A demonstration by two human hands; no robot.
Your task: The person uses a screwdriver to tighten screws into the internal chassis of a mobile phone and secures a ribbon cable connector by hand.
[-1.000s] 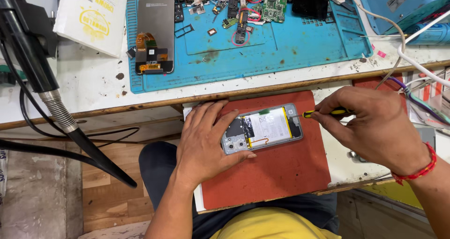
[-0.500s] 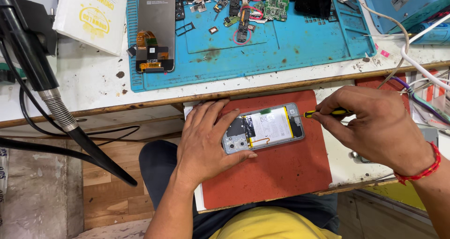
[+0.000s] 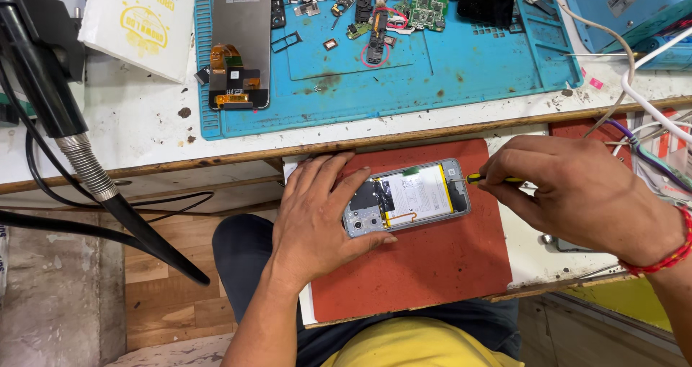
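L hand [image 3: 317, 219] spread flat, fingers pressing the open phone [image 3: 407, 196] onto red pad [image 3: 432, 266] on the lap board. R hand [image 3: 577, 194] pinches a yellow-black screwdriver [image 3: 484, 179], tip at phone's right end. Risk, my read: tip could slip off a screw and gouge the battery or a flex if the phone slides. Count: 1 phone, 1 screwdriver, 1 red pad, 1 blue mat [image 3: 447, 79], 1 loose screen [image 3: 241, 46] on it.

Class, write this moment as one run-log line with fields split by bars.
left hand: steadies opened phone | right hand: holds yellow-handled screwdriver at phone's right end | surface: red mat
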